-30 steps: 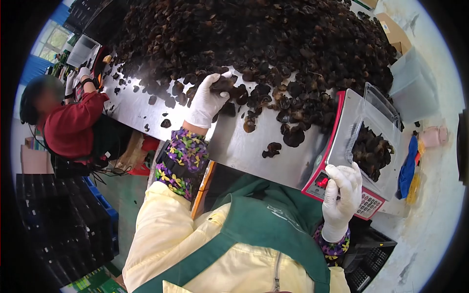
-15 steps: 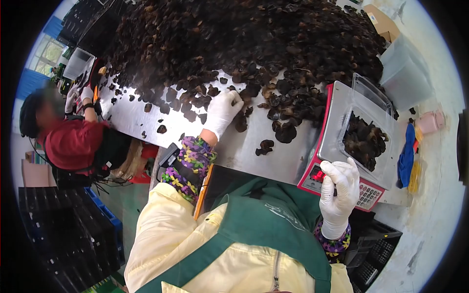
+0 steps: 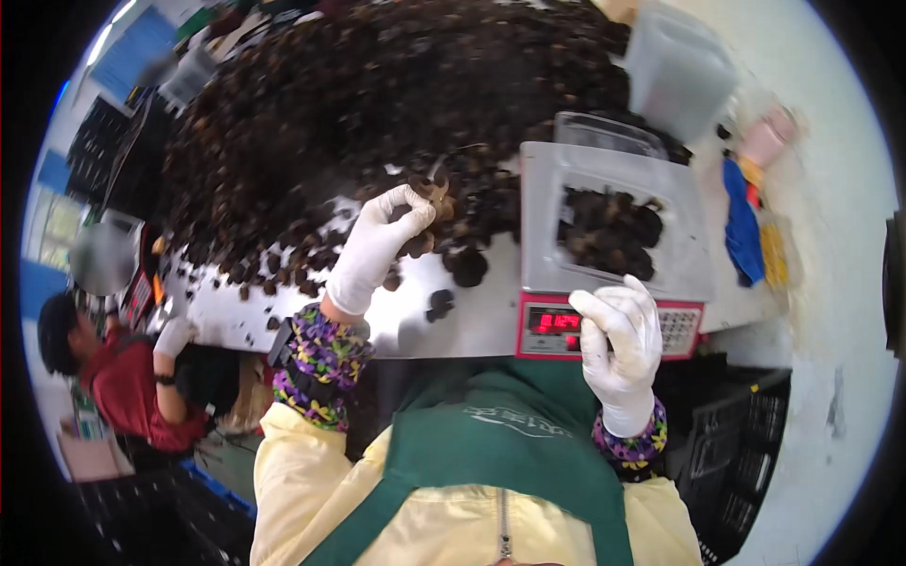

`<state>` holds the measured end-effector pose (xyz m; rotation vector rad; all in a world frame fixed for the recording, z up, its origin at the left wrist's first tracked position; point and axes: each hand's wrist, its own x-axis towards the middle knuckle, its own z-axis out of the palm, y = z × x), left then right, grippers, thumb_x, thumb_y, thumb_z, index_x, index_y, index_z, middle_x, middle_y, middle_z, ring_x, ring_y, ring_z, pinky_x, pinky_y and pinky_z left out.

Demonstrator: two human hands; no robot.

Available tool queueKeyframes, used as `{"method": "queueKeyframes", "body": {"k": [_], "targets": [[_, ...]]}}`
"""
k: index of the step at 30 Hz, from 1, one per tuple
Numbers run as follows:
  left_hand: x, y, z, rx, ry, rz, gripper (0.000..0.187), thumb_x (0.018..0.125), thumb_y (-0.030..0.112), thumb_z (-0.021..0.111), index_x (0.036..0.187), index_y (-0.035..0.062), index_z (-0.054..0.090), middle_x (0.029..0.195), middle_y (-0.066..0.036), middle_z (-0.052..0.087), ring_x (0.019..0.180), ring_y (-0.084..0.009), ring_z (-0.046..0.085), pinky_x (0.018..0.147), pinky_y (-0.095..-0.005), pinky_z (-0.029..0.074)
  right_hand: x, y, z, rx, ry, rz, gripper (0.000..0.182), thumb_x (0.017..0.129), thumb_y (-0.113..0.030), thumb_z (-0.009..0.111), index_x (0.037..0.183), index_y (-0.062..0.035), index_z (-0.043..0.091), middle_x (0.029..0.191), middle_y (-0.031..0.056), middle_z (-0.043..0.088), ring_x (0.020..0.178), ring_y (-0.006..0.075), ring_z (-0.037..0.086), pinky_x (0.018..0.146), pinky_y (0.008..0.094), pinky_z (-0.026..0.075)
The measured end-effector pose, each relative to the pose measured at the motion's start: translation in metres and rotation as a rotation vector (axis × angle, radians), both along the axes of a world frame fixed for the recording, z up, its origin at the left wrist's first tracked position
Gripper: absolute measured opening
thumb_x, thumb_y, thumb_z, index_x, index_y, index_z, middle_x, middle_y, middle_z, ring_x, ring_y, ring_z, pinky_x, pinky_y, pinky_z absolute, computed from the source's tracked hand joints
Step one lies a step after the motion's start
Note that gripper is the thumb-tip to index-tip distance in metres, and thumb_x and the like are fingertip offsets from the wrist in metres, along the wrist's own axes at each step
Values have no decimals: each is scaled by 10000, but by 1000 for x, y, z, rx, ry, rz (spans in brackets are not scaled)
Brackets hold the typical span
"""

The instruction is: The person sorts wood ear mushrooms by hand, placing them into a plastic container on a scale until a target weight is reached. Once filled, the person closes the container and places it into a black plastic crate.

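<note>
My gloved left hand (image 3: 373,245) is closed, its thumb and fingertips pinching a brown wood ear mushroom (image 3: 436,200) just above the table. Other loose wood ears lie under and beside that hand, one dark piece (image 3: 440,304) nearer the table's front edge. My gloved right hand (image 3: 620,354) hovers over the front panel of the scale (image 3: 535,341), fingers loosely bent and thumb apart, with nothing visible in it. On the scale's plate sits a clear plastic tub (image 3: 547,269) holding a heap of wood ears (image 3: 612,231). Red digits glow on the display.
A big pile of wood ears (image 3: 377,104) covers the back of the metal table (image 3: 415,330). Stacked clear tubs (image 3: 675,66) stand at the back right. A blue cloth (image 3: 743,222) hangs by the wall. A co-worker in red (image 3: 142,387) is at the left; black crates (image 3: 727,443) stand at lower right.
My left hand has lifted off the table with a wood ear in its fingers. The view has turned, so the scale appears farther left. My right hand still hovers by the scale.
</note>
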<state>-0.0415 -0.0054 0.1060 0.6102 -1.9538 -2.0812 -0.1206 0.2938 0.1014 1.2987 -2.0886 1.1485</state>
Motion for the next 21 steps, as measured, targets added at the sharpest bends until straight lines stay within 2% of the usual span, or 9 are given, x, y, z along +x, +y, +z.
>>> {"method": "queueKeyframes", "body": {"k": [5, 7, 8, 10, 12, 14, 16, 18, 21], "targets": [[-54, 60, 32, -70, 41, -281, 88, 929, 103, 679, 868, 66, 630, 886, -15, 710, 661, -46, 610, 594, -197, 486, -21, 21, 11, -88, -139, -114, 323, 787, 52, 695, 1087, -66, 700, 975, 79, 683, 907, 275, 644, 812, 375, 518], [-75, 78, 36, -209, 98, -371, 62, 912, 59, 676, 878, 38, 628, 865, -2, 685, 712, -49, 637, 640, -207, 519, -38, 25, 15, -121, -169, -109, 341, 807, 32, 688, 1135, -61, 690, 1066, 106, 692, 990, 303, 655, 874, 389, 521], [-89, 81, 26, -508, 250, -381, 83, 899, 68, 691, 868, 25, 627, 874, -14, 668, 769, -81, 637, 707, -241, 522, -49, 27, 18, -131, -164, -91, 368, 820, 18, 684, 1179, -64, 679, 1109, 117, 688, 1020, 315, 655, 898, 390, 520], [-106, 96, 31, -805, 392, -426, 94, 875, 70, 708, 864, 13, 634, 879, -40, 647, 836, -131, 625, 792, -287, 508, -67, 24, 34, -155, -134, -133, 441, 851, -15, 672, 1285, -84, 637, 1182, 134, 666, 1064, 339, 649, 944, 393, 513], [-116, 111, 37, -722, 329, -497, 95, 856, 75, 719, 868, 15, 647, 872, -57, 639, 877, -168, 607, 847, -315, 486, -85, 27, 34, -85, -129, -126, 500, 863, -44, 679, 1353, -104, 597, 1213, 147, 648, 1077, 334, 650, 961, 396, 508], [-125, 119, 37, -748, 377, -578, 86, 856, 72, 722, 873, 20, 657, 856, -46, 638, 882, -168, 608, 837, -302, 489, -100, 27, 22, -3, -507, 161, 477, 862, -60, 700, 1329, -92, 608, 1178, 144, 654, 1090, 291, 659, 947, 386, 517], [-129, 123, 33, -779, 403, -560, 62, 874, 62, 706, 922, 32, 679, 890, -64, 642, 907, -180, 619, 842, -303, 493, -106, 27, 16, -67, -601, 173, 432, 864, -91, 726, 1282, -72, 619, 1128, 127, 660, 1048, 233, 668, 910, 359, 527], [-130, 127, 33, -716, 465, -292, 76, 899, 45, 677, 974, 39, 691, 946, -85, 643, 927, -190, 633, 836, -301, 499, -110, 37, 18, -126, -536, -43, 387, 857, -99, 748, 1222, -55, 628, 1079, 82, 660, 974, 181, 657, 871, 315, 525], [-139, 122, 12, -894, 520, -329, 138, 912, 65, 660, 1047, 53, 688, 998, -103, 652, 987, -258, 632, 902, -354, 489, -118, 53, 1, -421, -727, -6, 421, 888, -189, 780, 1236, -32, 600, 1073, 34, 637, 958, 130, 595, 874, 290, 493]]}}
